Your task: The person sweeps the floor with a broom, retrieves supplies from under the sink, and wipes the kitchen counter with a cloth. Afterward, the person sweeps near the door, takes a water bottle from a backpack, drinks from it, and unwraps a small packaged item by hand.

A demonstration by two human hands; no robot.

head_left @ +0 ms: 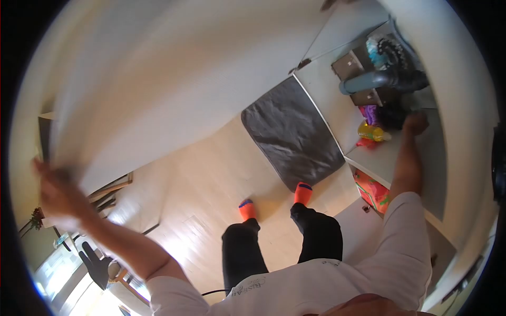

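Observation:
My left hand (pixel 58 195) is at the far left, blurred by motion, beside the edge of a large white door panel (pixel 174 68). Its fingers are too smeared to read. On the right, my right hand (pixel 416 123) reaches into an open cabinet (pixel 316 84), next to a black item (pixel 391 115). The fingers are curled, and what they may hold is hidden. Near that hand lie a yellow bottle (pixel 371 131), a purple item (pixel 371 114) and a grey-green cylinder (pixel 363 82). Brown boxes (pixel 348 66) and a beaded item (pixel 392 51) are farther back.
A dark mat (pixel 295 134) lies on the wooden floor (pixel 195 174) before the cabinet, near my orange-socked feet (pixel 302 194). Below the shelf is a red patterned item (pixel 371 189). A chair (pixel 124 292) and wooden frames (pixel 113 189) stand at the left.

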